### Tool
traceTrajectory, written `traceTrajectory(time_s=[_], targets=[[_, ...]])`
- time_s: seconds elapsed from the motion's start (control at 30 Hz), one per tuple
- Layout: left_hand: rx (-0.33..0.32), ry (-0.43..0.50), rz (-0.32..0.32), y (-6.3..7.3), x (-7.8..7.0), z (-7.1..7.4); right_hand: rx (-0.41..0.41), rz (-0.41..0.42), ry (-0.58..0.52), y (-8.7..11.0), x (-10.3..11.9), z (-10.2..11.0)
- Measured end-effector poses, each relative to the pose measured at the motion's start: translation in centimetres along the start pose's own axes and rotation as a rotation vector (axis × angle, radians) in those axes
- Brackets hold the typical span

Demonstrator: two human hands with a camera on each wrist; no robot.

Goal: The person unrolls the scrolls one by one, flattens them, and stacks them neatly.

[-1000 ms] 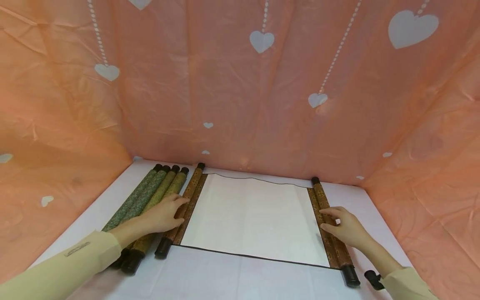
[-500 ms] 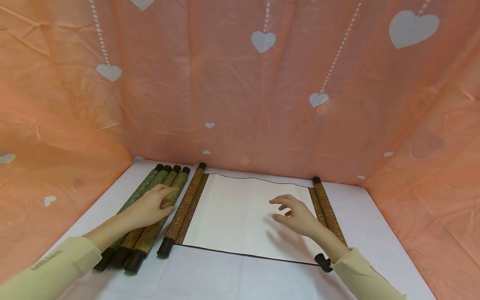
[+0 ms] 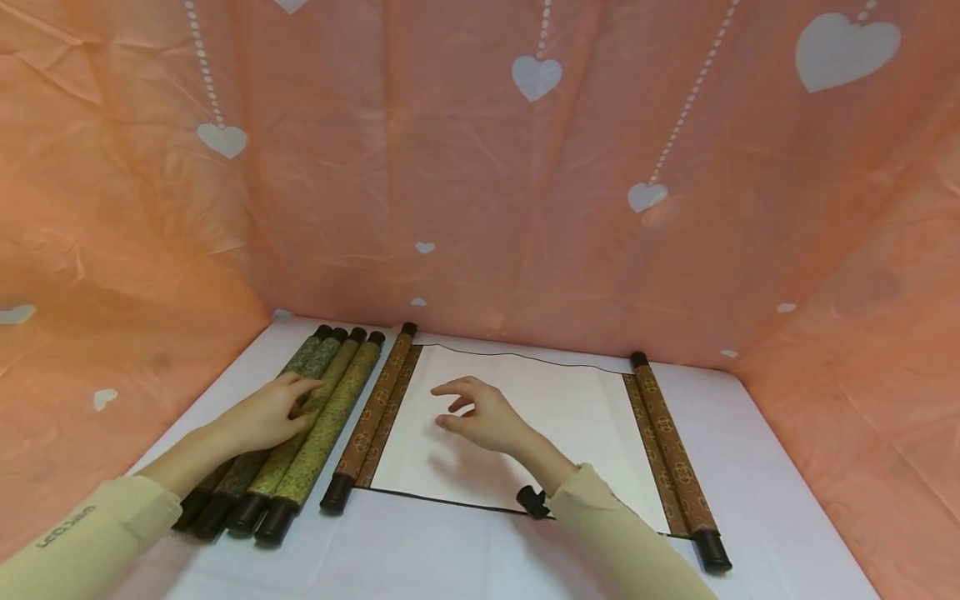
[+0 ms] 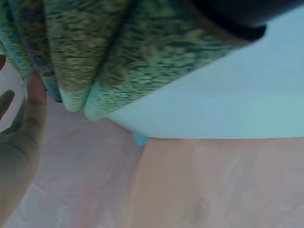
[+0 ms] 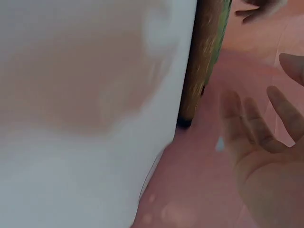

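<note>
An unrolled scroll (image 3: 570, 417) lies across the table, its white sheet stretched between a brown patterned roller (image 3: 372, 417) on the left and another brown roller (image 3: 678, 458) on the right. Several rolled scrolls lie side by side to its left, green ones outermost and a yellow-green scroll (image 3: 330, 421) closest to it. My left hand (image 3: 262, 414) is over these rolls with loosely bent fingers; whether it touches them I cannot tell. Above the white sheet hovers my right hand (image 3: 483, 417), fingers spread and holding nothing, its shadow on the paper. The right wrist view shows that hand (image 5: 266, 152) with parted fingers.
A white cloth (image 3: 435, 554) covers the table. Orange-pink sheeting (image 3: 480, 183) with white hearts hangs along the back and both sides. On my right wrist is a small black device (image 3: 532, 502).
My right hand has left the right brown roller and swung left over the sheet. My left hand has moved from the left brown roller onto the rolled scrolls.
</note>
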State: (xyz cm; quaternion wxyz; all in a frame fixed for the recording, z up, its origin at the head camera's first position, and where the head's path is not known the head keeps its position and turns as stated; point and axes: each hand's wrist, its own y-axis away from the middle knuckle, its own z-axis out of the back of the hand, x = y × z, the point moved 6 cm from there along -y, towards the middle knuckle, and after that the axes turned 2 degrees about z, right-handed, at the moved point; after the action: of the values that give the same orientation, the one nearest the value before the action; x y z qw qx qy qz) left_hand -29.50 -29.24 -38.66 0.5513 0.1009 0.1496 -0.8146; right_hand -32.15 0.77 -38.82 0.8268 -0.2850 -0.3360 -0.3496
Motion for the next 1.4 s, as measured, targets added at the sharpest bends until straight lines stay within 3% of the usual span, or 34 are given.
traceTrajectory(time_s=[0.2, 0.47, 0.7, 0.83, 1.07, 1.23, 1.4], targets=[[0.055, -0.008, 0.024, 0.4, 0.7, -0.6, 0.055, -0.019, -0.045, -2.3, 2.3, -3.9], [0.065, -0.025, 0.021, 0.4, 1.0, -0.8, 0.134, -0.075, -0.057, -4.3, 3.7, -8.5], [0.069, -0.050, 0.012, 0.3, 1.1, -0.7, 0.178, -0.196, -0.166, -4.9, 4.5, -11.4], [0.099, -0.075, 0.025, 0.0, 0.9, -0.5, 0.192, -0.242, -0.154, -5.0, 5.1, -12.5], [0.240, -0.074, 0.080, -0.7, 0.2, -0.4, 0.197, -0.282, -0.130, -5.1, 5.5, -13.4], [0.345, -0.011, 0.154, -1.0, 0.1, -0.6, 0.175, -0.310, -0.136, -5.0, 5.4, -13.6], [0.361, -0.024, 0.158, -1.3, 0.0, -0.6, 0.189, -0.297, -0.128, -4.9, 5.7, -13.5]])
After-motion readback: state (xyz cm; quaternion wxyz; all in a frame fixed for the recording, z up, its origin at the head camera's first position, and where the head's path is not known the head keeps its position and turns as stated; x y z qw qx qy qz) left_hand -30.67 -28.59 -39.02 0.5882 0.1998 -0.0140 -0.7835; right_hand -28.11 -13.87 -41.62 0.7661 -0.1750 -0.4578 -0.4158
